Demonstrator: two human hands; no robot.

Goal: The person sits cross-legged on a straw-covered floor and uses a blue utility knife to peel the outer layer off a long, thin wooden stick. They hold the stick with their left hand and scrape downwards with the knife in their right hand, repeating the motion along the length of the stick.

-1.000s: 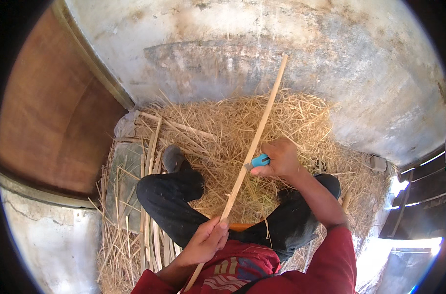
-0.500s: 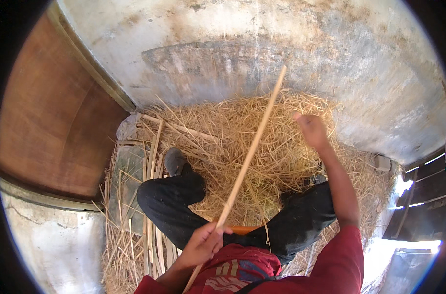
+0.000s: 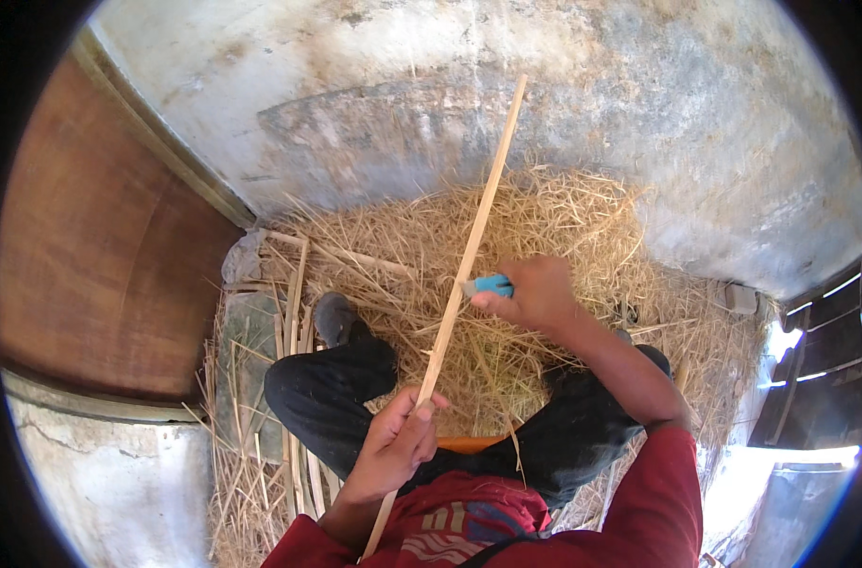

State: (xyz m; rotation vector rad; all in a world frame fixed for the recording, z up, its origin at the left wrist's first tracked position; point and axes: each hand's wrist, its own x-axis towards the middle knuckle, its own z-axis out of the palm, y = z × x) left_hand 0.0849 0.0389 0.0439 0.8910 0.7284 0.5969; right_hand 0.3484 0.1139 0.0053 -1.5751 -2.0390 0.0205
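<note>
A long pale bamboo strip (image 3: 484, 210) slants up and away from my lap toward the far wall. My left hand (image 3: 400, 437) is closed round its lower part, and the tail end runs down past my forearm. In my right hand (image 3: 542, 292) is a small blue-handled knife (image 3: 492, 285), its short grey tip at the strip's right edge near the middle. A small curl of shaving (image 3: 427, 352) sticks out from the strip just above my left hand. Part of the knife's handle is hidden by my fingers.
A thick heap of shavings (image 3: 582, 213) covers the floor between my legs and the stained wall (image 3: 677, 104). Several more strips (image 3: 295, 293) lie beside my left leg, on a grey stone slab (image 3: 244, 355). A brown door panel (image 3: 109, 246) stands at left. An orange seat edge (image 3: 469, 443) shows beneath me.
My right hand has moved left and nearer, from over the heap to the strip's edge, and the blue knife has come into sight. The strip has tilted slightly left in my left hand.
</note>
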